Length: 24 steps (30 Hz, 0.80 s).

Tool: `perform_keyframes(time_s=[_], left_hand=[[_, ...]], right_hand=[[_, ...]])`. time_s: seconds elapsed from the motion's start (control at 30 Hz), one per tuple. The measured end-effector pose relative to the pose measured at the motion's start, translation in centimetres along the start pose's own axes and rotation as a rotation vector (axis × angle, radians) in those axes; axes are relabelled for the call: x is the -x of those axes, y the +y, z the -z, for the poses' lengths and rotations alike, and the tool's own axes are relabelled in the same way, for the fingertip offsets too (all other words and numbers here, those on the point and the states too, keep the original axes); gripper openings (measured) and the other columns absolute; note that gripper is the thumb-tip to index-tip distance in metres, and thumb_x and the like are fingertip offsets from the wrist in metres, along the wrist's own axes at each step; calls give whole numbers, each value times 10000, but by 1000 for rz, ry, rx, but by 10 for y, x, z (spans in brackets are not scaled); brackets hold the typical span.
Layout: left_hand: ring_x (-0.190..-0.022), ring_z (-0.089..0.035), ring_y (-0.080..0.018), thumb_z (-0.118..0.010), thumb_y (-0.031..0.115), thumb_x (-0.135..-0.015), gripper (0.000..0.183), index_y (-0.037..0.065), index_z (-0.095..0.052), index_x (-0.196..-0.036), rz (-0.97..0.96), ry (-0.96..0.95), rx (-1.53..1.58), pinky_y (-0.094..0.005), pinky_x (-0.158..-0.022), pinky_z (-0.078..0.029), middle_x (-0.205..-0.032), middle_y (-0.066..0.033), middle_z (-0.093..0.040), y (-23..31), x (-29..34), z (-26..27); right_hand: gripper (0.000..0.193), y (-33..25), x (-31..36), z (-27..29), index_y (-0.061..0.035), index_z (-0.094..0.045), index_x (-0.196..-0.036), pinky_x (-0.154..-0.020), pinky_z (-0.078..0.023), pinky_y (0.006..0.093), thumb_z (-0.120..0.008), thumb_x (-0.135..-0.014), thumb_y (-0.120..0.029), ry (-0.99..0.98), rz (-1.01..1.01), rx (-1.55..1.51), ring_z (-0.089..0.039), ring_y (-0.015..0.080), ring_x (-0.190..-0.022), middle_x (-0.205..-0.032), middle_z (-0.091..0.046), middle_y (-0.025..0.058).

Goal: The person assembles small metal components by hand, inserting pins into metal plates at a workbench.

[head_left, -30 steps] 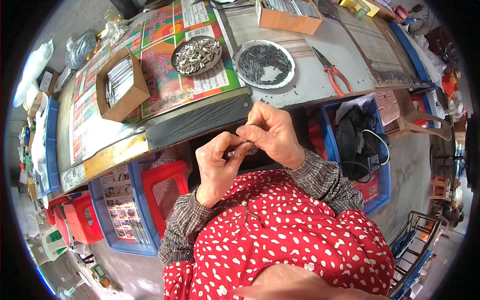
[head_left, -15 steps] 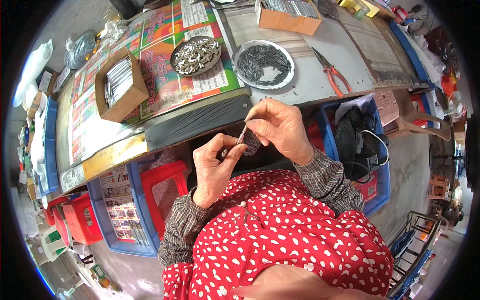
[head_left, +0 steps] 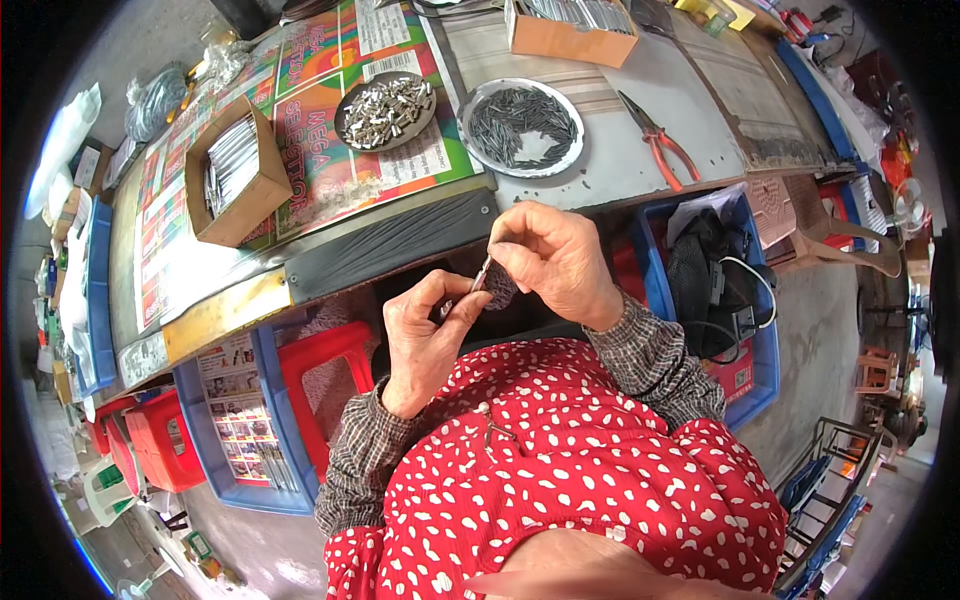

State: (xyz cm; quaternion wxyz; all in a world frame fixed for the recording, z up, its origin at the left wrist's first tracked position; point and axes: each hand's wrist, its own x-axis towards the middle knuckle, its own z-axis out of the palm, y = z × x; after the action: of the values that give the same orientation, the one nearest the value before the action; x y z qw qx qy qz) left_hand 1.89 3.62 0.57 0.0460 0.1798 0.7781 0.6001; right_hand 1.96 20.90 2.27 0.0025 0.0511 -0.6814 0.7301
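In front of the table edge, my left hand (head_left: 428, 335) pinches a slim, shiny, pen-like metal piece (head_left: 482, 276) between thumb and fingers, held at a slant. My right hand (head_left: 562, 262) is closed at the upper end of the same piece, its thumb and forefinger pressed together there. Whether a second small part sits between those fingertips is hidden. Beyond the hands, a dark bowl (head_left: 345, 118) holds many short silvery and brassy metal caps. To its right, a white-rimmed dish (head_left: 472, 140) contains thin dark pointed sticks.
Red-handled pliers (head_left: 660, 145) lie right of the dish. Cardboard boxes of slim silvery pieces stand at the left (head_left: 262, 205) and the back (head_left: 570, 42) of the table. Below the table are a blue crate (head_left: 768, 370) with a black bag, another blue crate (head_left: 240, 490) and red stools (head_left: 325, 350).
Both hands stay closed around the metal piece in nearly the same place. My right fingertips have shifted slightly at its upper end. The whole view has moved a little.
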Motion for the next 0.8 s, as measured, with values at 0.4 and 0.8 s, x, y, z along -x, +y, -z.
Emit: perform_keyframes(time_s=[0.4, 0.8], left_hand=[[-557, -441, -37, -704, 33, -761, 96, 3, -617, -787, 7, -16, 74, -203, -511, -380, -619, 1, -556, -2, -1, 9], [-523, -545, -142, -706, -4, -718, 130, 8, -587, -768, -204, 53, -75, -254, -483, -423, -633, -83, -570, -4, 0, 2]], right_hand=[[80, -4, 0, -6, 1, -564, -902, -479, -367, 160, -595, -852, -53, -18, -11, -97, -456, 4, -559, -720, -557, -26], [163, 7, 2, -14, -20, -530, -784, -474, -363, 155, -657, -837, -108, -33, 82, -78, -472, -1, -574, -693, -577, -12]])
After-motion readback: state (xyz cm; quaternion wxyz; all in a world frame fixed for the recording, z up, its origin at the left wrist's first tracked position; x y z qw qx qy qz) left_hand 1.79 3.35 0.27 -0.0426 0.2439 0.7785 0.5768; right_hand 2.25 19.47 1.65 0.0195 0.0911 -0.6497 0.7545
